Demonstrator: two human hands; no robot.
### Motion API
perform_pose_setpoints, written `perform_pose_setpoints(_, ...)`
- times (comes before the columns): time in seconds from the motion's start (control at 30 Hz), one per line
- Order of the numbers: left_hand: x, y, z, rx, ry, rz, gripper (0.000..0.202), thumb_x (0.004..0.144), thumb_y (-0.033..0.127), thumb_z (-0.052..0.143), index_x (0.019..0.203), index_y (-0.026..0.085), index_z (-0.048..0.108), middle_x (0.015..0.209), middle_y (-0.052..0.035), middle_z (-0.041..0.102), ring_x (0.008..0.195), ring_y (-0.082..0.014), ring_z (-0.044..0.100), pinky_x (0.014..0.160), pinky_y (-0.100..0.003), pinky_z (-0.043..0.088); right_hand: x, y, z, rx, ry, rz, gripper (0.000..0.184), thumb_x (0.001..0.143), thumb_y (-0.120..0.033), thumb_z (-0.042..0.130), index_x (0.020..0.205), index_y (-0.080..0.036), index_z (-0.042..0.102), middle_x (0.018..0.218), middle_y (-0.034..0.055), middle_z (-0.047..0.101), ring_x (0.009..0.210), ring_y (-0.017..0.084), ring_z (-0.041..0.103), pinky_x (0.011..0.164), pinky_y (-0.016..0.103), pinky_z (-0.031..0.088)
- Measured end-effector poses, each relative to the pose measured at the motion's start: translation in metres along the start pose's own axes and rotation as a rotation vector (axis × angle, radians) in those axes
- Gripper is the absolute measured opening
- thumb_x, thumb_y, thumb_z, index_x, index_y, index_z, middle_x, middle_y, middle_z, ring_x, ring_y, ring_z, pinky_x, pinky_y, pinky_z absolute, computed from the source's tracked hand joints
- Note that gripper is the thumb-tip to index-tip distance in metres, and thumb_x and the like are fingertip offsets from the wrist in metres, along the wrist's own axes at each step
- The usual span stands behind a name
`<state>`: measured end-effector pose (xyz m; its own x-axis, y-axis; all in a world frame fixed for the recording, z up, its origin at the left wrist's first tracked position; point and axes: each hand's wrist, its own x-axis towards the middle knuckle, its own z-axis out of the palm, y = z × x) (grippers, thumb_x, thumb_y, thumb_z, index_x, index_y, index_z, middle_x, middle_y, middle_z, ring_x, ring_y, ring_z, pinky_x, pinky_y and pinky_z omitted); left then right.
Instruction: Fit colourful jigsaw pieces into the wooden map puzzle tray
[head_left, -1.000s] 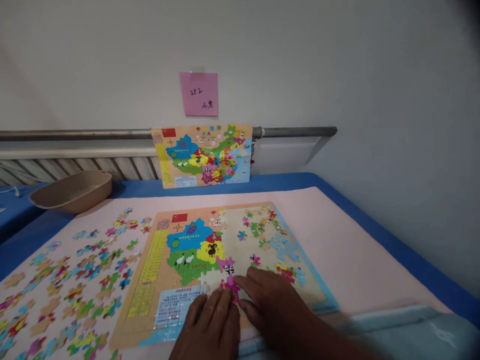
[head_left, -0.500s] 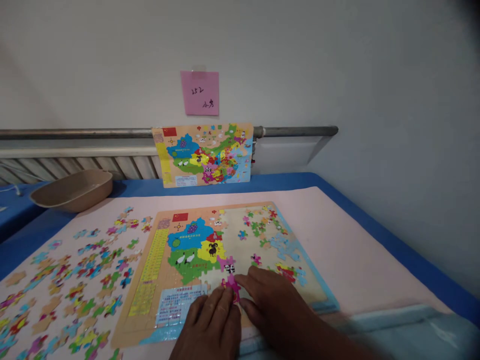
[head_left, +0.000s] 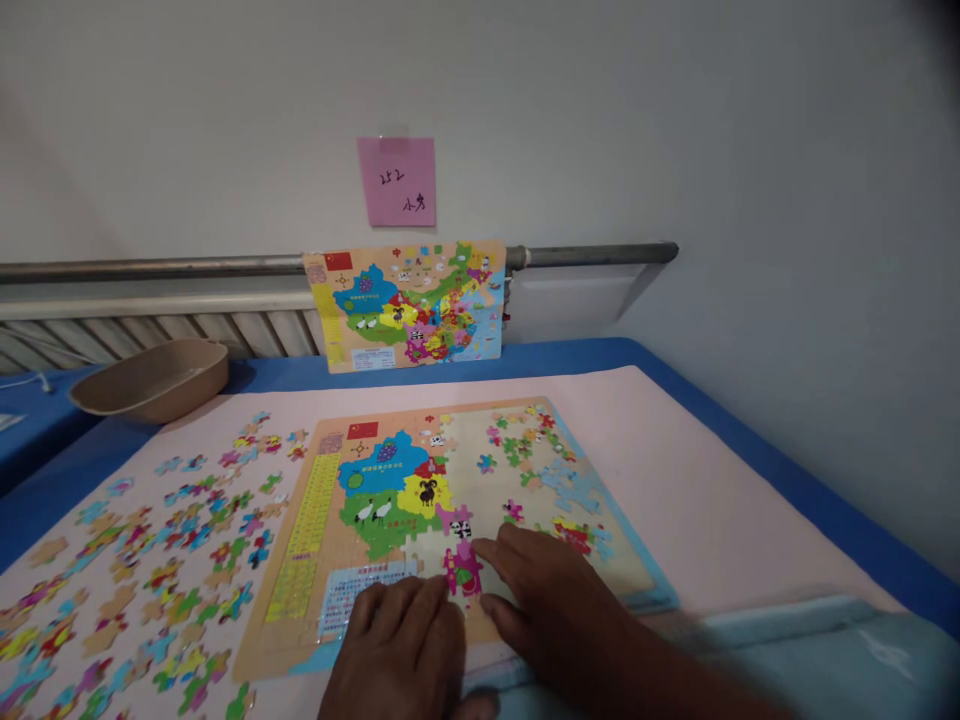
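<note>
Magenta pieces flat at the near middle of the puzzle board, just near of the panda piece, between both hands. To the right, index fingertip of the right hand at their edge; released, with index finger and thumb parted, remaining fingers folded mostly out of sight. To the near left, left hand with fingers extended close together, fingertips on the board's near part; palm and underside hidden, so cannot tell of any grasp. Cut off at the near edge: left wrist. Covered by both hands: much of the board's near edge.

On the board's left part, joined map section; on the right part, light blue pieces, a red and yellow cluster and, farther, small mixed pieces, too small to make out singly. Left of the board, many loose pieces scattered over pink cloth, some cut off at the near left.

At the far left, brown basin, inner wall partly visible, floor hidden behind the near rim; cannot tell the contents. Beyond the board, printed map sheet upright before a pipe. At the near right, light blue fabric, blurred and cut off.
</note>
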<state>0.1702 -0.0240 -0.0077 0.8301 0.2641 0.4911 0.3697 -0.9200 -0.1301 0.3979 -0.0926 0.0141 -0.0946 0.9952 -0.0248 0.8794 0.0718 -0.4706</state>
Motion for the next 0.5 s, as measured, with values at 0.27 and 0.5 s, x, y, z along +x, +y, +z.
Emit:
perform_pose_setpoints(0.27, 0.0002, 0.0001, 0.0031, 0.02, 0.012, 0.014, 0.052, 0.1, 0.07, 0.048, 0.11, 0.023, 0.068, 0.116, -0.0008, 0.079, 0.098, -0.0219, 0.07, 0.082, -0.039, 0.049, 0.0032, -0.0046, -0.0057, 0.014, -0.032, 0.024, 0.023, 0.093, -0.015, 0.071, 0.114, -0.022, 0.066, 0.109, 0.0049, 0.064, 0.1, 0.026, 0.058, 0.088, 0.039, 0.044)
perform_pose_setpoints(0.5, -0.0004, 0.0001, 0.0057, 0.026, 0.018, 0.013, 0.051, 0.099, 0.069, 0.05, 0.11, 0.023, 0.069, 0.117, -0.0009, 0.078, 0.1, -0.0219, 0.069, 0.085, -0.039, 0.047, 0.0003, -0.0025, -0.0031, 0.015, -0.005, 0.007, 0.027, 0.091, -0.013, 0.071, 0.116, -0.022, 0.067, 0.109, 0.0052, 0.064, 0.101, 0.026, 0.059, 0.089, 0.038, 0.044)
